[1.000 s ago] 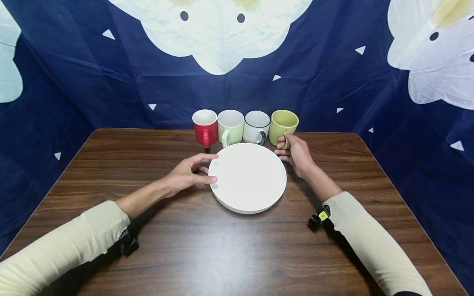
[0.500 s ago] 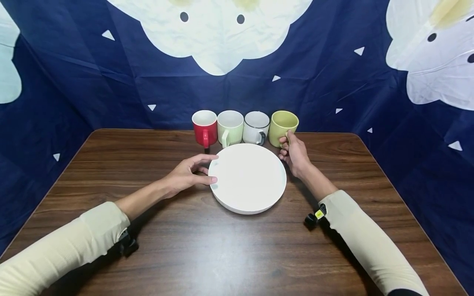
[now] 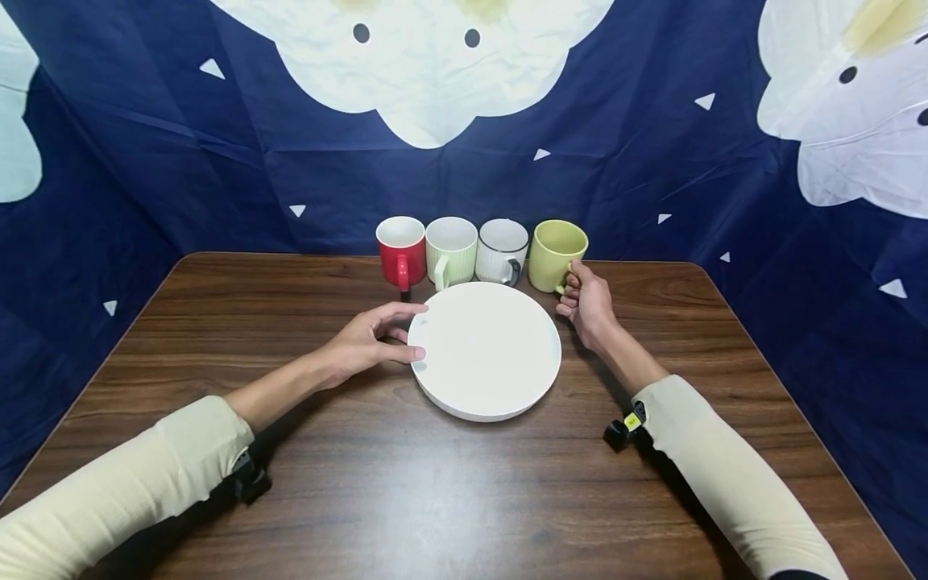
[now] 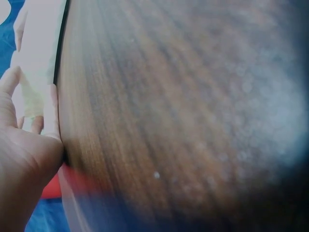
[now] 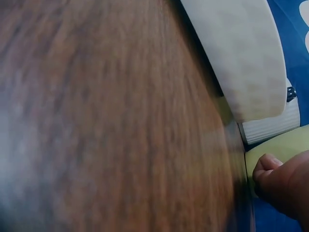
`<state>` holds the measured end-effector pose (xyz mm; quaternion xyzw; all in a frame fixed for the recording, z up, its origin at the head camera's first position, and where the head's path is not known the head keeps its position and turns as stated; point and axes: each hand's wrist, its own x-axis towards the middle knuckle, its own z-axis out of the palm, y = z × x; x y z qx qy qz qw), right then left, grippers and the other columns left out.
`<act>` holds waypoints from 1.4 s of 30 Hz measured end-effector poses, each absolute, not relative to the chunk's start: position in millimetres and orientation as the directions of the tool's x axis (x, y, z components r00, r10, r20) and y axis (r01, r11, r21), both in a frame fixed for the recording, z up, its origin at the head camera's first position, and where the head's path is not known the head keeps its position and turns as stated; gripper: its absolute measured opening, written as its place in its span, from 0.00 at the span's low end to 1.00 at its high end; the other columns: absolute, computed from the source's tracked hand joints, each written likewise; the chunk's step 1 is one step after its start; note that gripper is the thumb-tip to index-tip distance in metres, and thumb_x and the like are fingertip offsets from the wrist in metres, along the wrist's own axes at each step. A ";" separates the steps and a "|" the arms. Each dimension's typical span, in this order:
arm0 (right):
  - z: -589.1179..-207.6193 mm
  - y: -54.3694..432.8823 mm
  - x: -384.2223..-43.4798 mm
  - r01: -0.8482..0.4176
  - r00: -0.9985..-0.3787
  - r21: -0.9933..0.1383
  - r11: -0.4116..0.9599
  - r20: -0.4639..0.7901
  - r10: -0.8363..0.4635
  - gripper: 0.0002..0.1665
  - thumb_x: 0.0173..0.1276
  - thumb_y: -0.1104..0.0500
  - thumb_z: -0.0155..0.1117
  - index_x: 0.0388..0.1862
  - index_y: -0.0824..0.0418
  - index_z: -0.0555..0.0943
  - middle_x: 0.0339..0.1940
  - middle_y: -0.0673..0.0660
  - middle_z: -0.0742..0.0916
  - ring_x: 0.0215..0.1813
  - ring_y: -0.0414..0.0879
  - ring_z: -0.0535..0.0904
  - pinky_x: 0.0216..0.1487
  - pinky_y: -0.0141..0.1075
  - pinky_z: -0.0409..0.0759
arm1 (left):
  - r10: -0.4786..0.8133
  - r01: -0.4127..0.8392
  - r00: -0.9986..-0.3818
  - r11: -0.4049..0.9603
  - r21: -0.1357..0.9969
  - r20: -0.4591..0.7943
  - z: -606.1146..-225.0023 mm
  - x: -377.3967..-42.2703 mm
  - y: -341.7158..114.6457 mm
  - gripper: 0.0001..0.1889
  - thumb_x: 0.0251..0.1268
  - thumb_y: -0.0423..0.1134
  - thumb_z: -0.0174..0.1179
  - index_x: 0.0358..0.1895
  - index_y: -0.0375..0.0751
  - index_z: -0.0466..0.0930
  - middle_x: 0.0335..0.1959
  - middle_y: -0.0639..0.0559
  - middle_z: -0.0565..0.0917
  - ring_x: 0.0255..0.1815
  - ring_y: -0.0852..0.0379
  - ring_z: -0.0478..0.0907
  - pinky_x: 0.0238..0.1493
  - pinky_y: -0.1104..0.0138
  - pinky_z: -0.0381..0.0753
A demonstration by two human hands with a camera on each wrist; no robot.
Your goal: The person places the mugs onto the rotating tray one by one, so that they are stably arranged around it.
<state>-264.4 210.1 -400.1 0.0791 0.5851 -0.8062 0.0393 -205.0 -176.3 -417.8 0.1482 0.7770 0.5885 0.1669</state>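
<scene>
My left hand (image 3: 362, 342) holds the left edge of a round white tray (image 3: 486, 350), thumb and index finger at its rim and the other fingers against its side. In the left wrist view, the hand (image 4: 29, 145) lies along the tray's side wall (image 4: 46, 38). My right hand (image 3: 586, 304) grips the handle of a yellow-green mug (image 3: 553, 258), which stands upright behind the tray. The right wrist view shows curled fingers (image 5: 268, 166) beside this mug (image 5: 282, 145); the handle is mostly hidden by them.
Left of the yellow-green mug stand a white mug with a black handle (image 3: 500, 250), a pale green ribbed mug (image 3: 460, 262) and a red mug (image 3: 413, 259). They line the far edge of the wooden table (image 3: 435, 499). A dark blue cloth (image 3: 326, 177) hangs behind.
The right hand's fingers have closed round the handle, and the yellow-green mug has shifted slightly right and toward me. My left hand and the tray stay put.
</scene>
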 end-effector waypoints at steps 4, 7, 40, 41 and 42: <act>-401.0 213.6 -263.7 0.163 -0.984 -0.939 -0.301 -0.175 0.013 0.29 0.96 0.46 0.43 0.27 0.50 0.61 0.22 0.42 0.63 0.23 0.37 0.56 0.26 0.28 0.57 | 0.426 0.034 -0.900 0.267 0.963 -0.086 -417.0 -205.5 -175.6 0.42 0.66 0.34 0.82 0.82 0.48 0.76 0.77 0.43 0.82 0.60 0.48 0.84 0.54 0.71 0.87; -400.8 215.6 -262.6 0.164 -0.985 -0.938 -0.306 -0.174 0.003 0.28 0.96 0.46 0.45 0.27 0.50 0.61 0.22 0.42 0.63 0.23 0.37 0.56 0.26 0.27 0.57 | 0.428 0.037 -0.900 0.272 0.962 -0.086 -416.8 -206.1 -175.8 0.42 0.66 0.34 0.82 0.82 0.48 0.76 0.77 0.43 0.82 0.60 0.48 0.84 0.54 0.71 0.87; -387.5 231.3 -225.4 0.188 -0.982 -0.928 -0.321 -0.183 -0.046 0.32 0.96 0.46 0.42 0.23 0.48 0.59 0.21 0.41 0.62 0.25 0.41 0.51 0.28 0.28 0.56 | 0.450 0.034 -0.888 0.279 0.960 -0.099 -417.2 -209.7 -176.4 0.42 0.67 0.35 0.82 0.83 0.50 0.75 0.77 0.45 0.81 0.60 0.48 0.85 0.58 0.72 0.84; -387.5 232.0 -224.2 0.187 -0.982 -0.928 -0.321 -0.182 -0.046 0.32 0.96 0.46 0.42 0.23 0.48 0.59 0.21 0.41 0.62 0.26 0.42 0.50 0.29 0.28 0.56 | 0.450 0.035 -0.887 0.280 0.959 -0.100 -417.3 -209.6 -176.3 0.42 0.67 0.35 0.82 0.83 0.50 0.75 0.77 0.45 0.81 0.61 0.48 0.84 0.58 0.72 0.84; -387.4 232.7 -223.2 0.185 -0.983 -0.928 -0.325 -0.180 -0.046 0.32 0.96 0.46 0.42 0.23 0.48 0.59 0.21 0.41 0.62 0.27 0.42 0.49 0.29 0.28 0.55 | 0.449 0.034 -0.888 0.282 0.959 -0.101 -417.2 -209.6 -176.2 0.42 0.67 0.35 0.82 0.83 0.50 0.75 0.77 0.45 0.81 0.61 0.48 0.84 0.58 0.73 0.84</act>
